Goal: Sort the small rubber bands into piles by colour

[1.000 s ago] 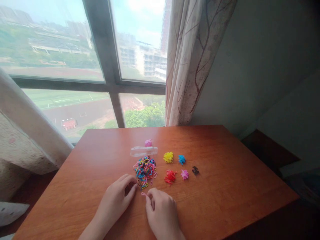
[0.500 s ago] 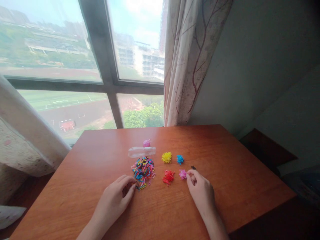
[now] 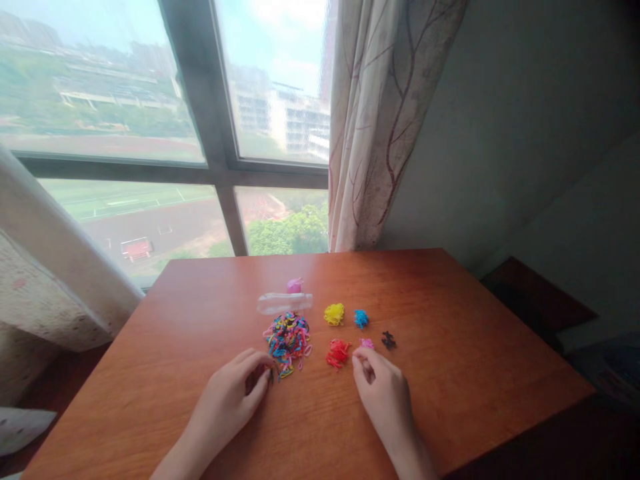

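Observation:
A heap of mixed small rubber bands (image 3: 289,335) lies on the wooden table (image 3: 450,373). To its right sit sorted little piles: yellow (image 3: 334,313), blue (image 3: 361,319), red (image 3: 338,353), pink (image 3: 367,343) and black (image 3: 389,341). My left hand (image 3: 235,393) rests at the heap's near left edge, thumb and fingers pinched on a small dark band. My right hand (image 3: 381,390) lies just in front of the pink pile and partly covers it. Its fingers are curled in and nothing shows in them.
A clear plastic bottle (image 3: 285,303) lies on its side behind the heap, with a pink cap (image 3: 295,285) beyond it. A window and a patterned curtain (image 3: 380,120) stand behind the table. A dark wooden piece (image 3: 540,300) is to the right.
My right hand carried a pink band from in front of the heap to the pink pile, and has now drawn back a little to the left. My left hand has barely moved.

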### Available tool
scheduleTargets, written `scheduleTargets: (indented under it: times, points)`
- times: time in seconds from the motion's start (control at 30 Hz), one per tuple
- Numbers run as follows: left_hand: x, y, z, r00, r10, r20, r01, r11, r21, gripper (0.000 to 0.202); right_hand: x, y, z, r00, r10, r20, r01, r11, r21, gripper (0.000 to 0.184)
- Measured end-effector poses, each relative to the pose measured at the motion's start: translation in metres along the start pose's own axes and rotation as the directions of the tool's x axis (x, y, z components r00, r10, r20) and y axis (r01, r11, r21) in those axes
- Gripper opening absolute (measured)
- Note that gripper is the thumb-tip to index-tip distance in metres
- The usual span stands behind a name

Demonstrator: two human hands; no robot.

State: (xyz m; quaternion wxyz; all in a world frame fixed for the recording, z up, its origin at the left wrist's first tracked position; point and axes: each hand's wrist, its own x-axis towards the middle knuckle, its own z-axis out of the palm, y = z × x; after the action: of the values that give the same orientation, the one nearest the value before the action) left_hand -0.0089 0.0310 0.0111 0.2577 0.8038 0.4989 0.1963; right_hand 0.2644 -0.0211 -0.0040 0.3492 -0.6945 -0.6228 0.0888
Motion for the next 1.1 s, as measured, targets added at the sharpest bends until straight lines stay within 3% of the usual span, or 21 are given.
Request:
scheduleTargets:
  times: [0.17,0.4,0.6,0.87,1.1]
  points:
    - [-0.001,0.001,-0.001,1.0,0.005,-0.001,-0.005,1.0,-0.004,0.022,-0.015,-0.033,0.025,0.987,-0.124,0.107,0.12,0.992,0.038,0.018]
    - [-0.002,0.002,0.002,1.0,0.002,-0.03,-0.002,1.0,-0.002,0.021,-0.016,-0.066,0.045,0.966,-0.154,0.209,0.16,0.987,-0.011,0.016]
    - [-0.002,0.01,0.008,0.995,-0.012,-0.103,0.019,0.997,0.072,0.016,-0.016,-0.067,0.048,0.966,-0.157,0.204,0.164,0.986,-0.02,0.015]
    - [0.001,0.019,0.017,0.996,-0.035,-0.083,0.056,0.961,0.271,0.017,-0.019,-0.063,0.049,0.968,-0.167,0.19,0.163,0.986,0.035,0.018]
    - [0.0,0.016,0.016,0.994,-0.01,-0.111,0.03,0.983,0.183,0.019,-0.019,-0.062,0.05,0.969,-0.187,0.162,0.181,0.982,0.05,0.018]
